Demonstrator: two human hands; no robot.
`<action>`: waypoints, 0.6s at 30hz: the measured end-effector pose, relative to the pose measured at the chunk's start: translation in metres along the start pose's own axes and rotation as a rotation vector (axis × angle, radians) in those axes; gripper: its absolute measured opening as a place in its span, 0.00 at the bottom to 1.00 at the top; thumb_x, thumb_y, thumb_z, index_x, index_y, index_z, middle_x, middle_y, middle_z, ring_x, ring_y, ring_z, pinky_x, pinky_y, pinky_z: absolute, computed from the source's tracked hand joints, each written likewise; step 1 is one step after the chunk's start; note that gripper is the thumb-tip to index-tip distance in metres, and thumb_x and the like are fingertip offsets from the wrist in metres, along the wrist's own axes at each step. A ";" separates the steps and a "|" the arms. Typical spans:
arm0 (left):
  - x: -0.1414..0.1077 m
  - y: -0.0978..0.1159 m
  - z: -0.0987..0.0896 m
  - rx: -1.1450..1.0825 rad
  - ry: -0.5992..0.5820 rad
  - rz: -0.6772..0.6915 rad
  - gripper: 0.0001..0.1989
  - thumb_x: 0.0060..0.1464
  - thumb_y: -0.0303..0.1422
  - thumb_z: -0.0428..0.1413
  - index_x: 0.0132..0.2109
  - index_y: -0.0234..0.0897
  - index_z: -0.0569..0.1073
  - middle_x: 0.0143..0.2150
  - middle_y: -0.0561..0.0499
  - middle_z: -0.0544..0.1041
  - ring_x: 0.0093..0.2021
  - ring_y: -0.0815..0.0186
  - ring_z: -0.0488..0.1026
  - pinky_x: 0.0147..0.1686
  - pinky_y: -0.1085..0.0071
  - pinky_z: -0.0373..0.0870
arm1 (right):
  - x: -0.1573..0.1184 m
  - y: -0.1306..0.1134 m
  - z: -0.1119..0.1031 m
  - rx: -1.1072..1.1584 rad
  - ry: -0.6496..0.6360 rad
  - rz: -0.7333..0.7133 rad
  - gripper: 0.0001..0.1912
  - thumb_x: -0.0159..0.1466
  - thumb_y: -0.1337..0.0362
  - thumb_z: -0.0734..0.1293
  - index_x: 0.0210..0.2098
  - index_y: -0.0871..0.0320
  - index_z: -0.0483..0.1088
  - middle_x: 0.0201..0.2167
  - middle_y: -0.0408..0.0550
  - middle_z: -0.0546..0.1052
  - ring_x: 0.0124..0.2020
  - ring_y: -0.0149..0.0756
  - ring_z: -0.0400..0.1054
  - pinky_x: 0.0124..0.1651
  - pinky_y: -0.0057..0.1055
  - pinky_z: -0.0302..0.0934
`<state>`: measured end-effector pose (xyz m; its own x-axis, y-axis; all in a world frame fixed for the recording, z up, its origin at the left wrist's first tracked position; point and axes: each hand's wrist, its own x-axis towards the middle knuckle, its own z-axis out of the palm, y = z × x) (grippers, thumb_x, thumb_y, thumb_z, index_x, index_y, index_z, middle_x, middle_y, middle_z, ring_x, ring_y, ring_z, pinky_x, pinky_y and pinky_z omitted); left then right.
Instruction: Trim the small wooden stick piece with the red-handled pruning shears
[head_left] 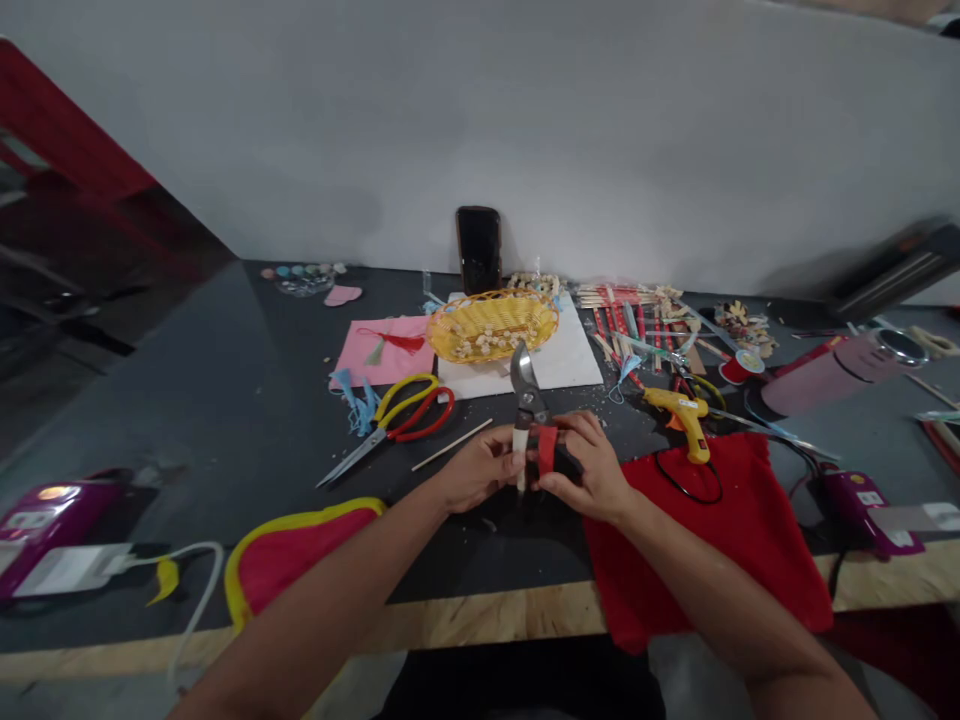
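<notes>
A pair of pruning shears (pixel 528 390) stands upright in front of me, blades pointing away. My left hand (pixel 480 468) is closed, its fingers at the white part of the handles. On the other side my right hand (pixel 589 468) curls round the dark part with a red band (pixel 547 450). Whether the band belongs to the shears I cannot tell. Left of my hands lie a thin wooden stick (pixel 452 446) and scissors (pixel 390 425) with yellow and red handles. Beyond the blades sits a yellow woven basket (pixel 480 325) with small pale pieces inside.
A phone (pixel 480 248) leans on the wall behind the basket. At right are a yellow glue gun (pixel 681 415), a red cloth (pixel 712 540), a red thread spool (pixel 742 366) and a pink bottle (pixel 840 372). A pink pouch (pixel 307 550) lies near the front edge.
</notes>
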<state>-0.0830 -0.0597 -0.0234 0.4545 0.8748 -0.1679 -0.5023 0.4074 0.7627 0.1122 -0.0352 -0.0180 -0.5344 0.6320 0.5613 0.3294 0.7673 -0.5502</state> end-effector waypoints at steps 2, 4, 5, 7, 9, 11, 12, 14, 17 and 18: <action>0.000 -0.001 0.001 0.038 -0.013 0.014 0.18 0.40 0.37 0.70 0.40 0.34 0.80 0.30 0.51 0.76 0.31 0.70 0.74 0.30 0.78 0.70 | -0.002 0.000 0.004 0.023 0.002 0.048 0.17 0.61 0.50 0.67 0.40 0.57 0.71 0.43 0.55 0.73 0.47 0.45 0.64 0.51 0.46 0.60; 0.000 -0.001 0.001 0.081 -0.034 0.021 0.18 0.41 0.38 0.70 0.40 0.33 0.80 0.31 0.50 0.76 0.32 0.69 0.73 0.31 0.76 0.71 | -0.003 0.000 0.007 0.105 0.011 0.120 0.13 0.61 0.54 0.67 0.40 0.56 0.71 0.42 0.53 0.73 0.47 0.44 0.64 0.51 0.45 0.60; 0.000 -0.001 0.001 0.097 -0.041 0.017 0.19 0.41 0.38 0.70 0.41 0.34 0.80 0.32 0.49 0.76 0.32 0.69 0.73 0.32 0.74 0.73 | -0.004 0.000 0.007 0.172 0.013 0.160 0.12 0.61 0.56 0.66 0.41 0.55 0.71 0.43 0.53 0.73 0.48 0.44 0.64 0.51 0.45 0.60; 0.000 0.000 0.001 0.121 -0.047 0.011 0.22 0.42 0.39 0.69 0.45 0.35 0.79 0.34 0.48 0.77 0.32 0.68 0.74 0.33 0.71 0.74 | -0.004 0.001 0.007 0.322 0.007 0.237 0.15 0.62 0.57 0.64 0.46 0.54 0.70 0.45 0.53 0.72 0.49 0.43 0.65 0.51 0.43 0.62; -0.001 0.001 0.001 0.145 -0.043 0.014 0.24 0.43 0.40 0.68 0.48 0.36 0.78 0.36 0.47 0.77 0.31 0.68 0.74 0.33 0.70 0.75 | -0.005 0.000 0.006 0.445 -0.011 0.325 0.17 0.61 0.56 0.65 0.48 0.54 0.69 0.45 0.52 0.71 0.47 0.42 0.66 0.49 0.41 0.63; -0.001 0.001 0.001 0.186 -0.046 0.021 0.26 0.44 0.43 0.67 0.50 0.36 0.77 0.38 0.47 0.77 0.30 0.69 0.73 0.32 0.71 0.74 | -0.005 -0.003 0.006 0.554 -0.039 0.427 0.15 0.58 0.54 0.69 0.41 0.54 0.69 0.39 0.48 0.71 0.40 0.38 0.67 0.44 0.38 0.65; 0.000 0.000 0.001 0.217 -0.050 0.023 0.27 0.44 0.44 0.67 0.50 0.36 0.77 0.39 0.46 0.78 0.30 0.70 0.73 0.32 0.72 0.74 | -0.005 -0.005 0.007 0.618 -0.059 0.480 0.14 0.57 0.54 0.71 0.36 0.54 0.69 0.33 0.44 0.70 0.35 0.35 0.67 0.40 0.36 0.66; 0.000 0.000 0.001 0.292 -0.072 0.023 0.28 0.45 0.47 0.65 0.50 0.35 0.77 0.42 0.44 0.77 0.30 0.69 0.73 0.31 0.72 0.73 | -0.006 -0.008 0.007 0.775 -0.099 0.577 0.17 0.54 0.53 0.73 0.26 0.54 0.63 0.23 0.37 0.62 0.24 0.29 0.60 0.33 0.32 0.65; 0.000 0.003 0.003 0.376 -0.120 0.035 0.28 0.49 0.49 0.61 0.53 0.38 0.75 0.48 0.42 0.77 0.34 0.65 0.76 0.35 0.68 0.75 | -0.005 -0.011 0.003 1.010 -0.060 0.681 0.22 0.50 0.55 0.76 0.21 0.54 0.58 0.19 0.34 0.58 0.20 0.26 0.56 0.30 0.30 0.65; -0.001 0.005 0.004 0.398 -0.118 0.046 0.29 0.51 0.50 0.60 0.56 0.39 0.73 0.49 0.42 0.77 0.37 0.63 0.77 0.36 0.66 0.75 | -0.004 -0.010 0.000 1.080 -0.014 0.703 0.21 0.48 0.56 0.76 0.22 0.54 0.59 0.19 0.35 0.61 0.22 0.27 0.59 0.32 0.31 0.66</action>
<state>-0.0831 -0.0592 -0.0166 0.5312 0.8441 -0.0728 -0.2109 0.2149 0.9536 0.1107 -0.0457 -0.0144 -0.5140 0.8561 -0.0547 -0.2480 -0.2093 -0.9459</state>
